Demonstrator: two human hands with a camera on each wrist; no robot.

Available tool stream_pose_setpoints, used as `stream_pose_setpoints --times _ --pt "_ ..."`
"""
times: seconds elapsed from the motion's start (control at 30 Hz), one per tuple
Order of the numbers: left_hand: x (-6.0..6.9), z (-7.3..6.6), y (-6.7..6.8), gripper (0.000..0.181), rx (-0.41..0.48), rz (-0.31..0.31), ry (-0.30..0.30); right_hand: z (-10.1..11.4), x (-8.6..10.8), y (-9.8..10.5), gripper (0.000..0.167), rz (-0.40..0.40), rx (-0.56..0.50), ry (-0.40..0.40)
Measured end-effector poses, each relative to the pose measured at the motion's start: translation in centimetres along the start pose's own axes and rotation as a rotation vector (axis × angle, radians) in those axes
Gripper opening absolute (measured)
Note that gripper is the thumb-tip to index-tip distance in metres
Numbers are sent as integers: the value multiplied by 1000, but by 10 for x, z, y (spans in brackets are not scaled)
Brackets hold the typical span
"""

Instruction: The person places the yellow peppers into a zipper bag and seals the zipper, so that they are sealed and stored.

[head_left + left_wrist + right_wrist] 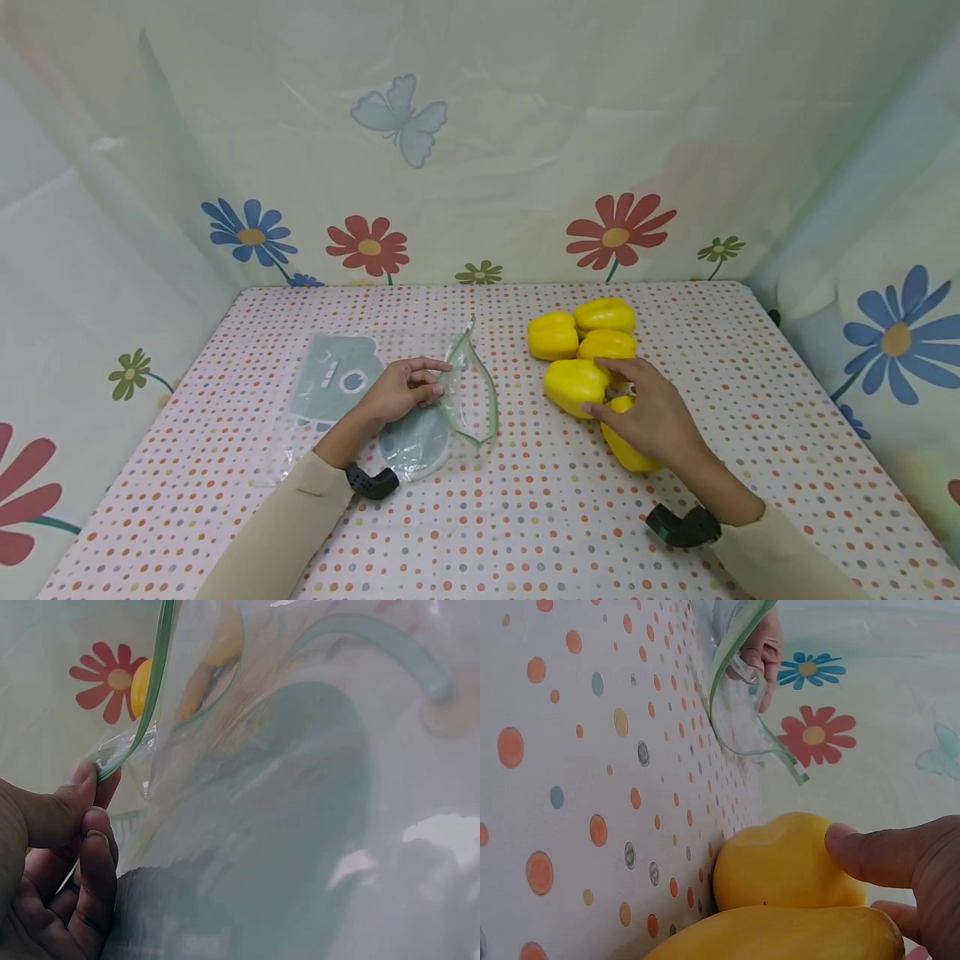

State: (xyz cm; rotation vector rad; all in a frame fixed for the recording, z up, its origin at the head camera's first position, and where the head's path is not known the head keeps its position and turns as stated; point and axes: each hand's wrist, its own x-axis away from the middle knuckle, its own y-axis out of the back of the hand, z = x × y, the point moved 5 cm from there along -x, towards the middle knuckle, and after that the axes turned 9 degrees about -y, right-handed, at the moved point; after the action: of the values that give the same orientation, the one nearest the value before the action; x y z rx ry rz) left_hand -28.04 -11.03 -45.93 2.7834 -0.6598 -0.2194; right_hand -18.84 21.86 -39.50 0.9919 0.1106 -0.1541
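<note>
A clear zip bag with a green rim and a blue-green print lies on the table, its mouth spread towards the right. The left hand pinches the green rim between thumb and finger. Several yellow bell peppers sit in a group right of the bag. My right hand has its thumb and fingers around the front-left yellow pepper; the right wrist view shows the thumb on a pepper. Another pepper lies partly under the right hand.
The table has a dotted cloth. A curtain with printed flowers and a butterfly stands behind and at both sides. Dark devices are worn on both wrists.
</note>
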Motion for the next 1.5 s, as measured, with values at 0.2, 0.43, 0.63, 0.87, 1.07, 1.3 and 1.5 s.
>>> stream_pose_setpoints --times 0.2,0.43,0.63,0.87,1.07,1.3,1.5 --pt "5 -16 -1 36 -10 5 -5 0 -1 -1 66 -1 11 -7" --pt "7 -24 -2 35 -13 11 -7 -2 -1 -3 69 10 26 -25" --pt "-1 2 0 36 -4 11 10 -1 -1 -4 74 26 30 -45" --pt "-2 7 1 36 -2 -1 -1 -1 -1 -5 76 45 48 -65" --pt "0 5 1 36 6 7 -13 0 -1 -5 75 42 59 -61" --pt "-1 6 1 35 17 9 -19 2 -1 -5 74 26 57 -57" --pt "0 5 1 34 13 11 -13 1 0 -4 73 3 42 -35"
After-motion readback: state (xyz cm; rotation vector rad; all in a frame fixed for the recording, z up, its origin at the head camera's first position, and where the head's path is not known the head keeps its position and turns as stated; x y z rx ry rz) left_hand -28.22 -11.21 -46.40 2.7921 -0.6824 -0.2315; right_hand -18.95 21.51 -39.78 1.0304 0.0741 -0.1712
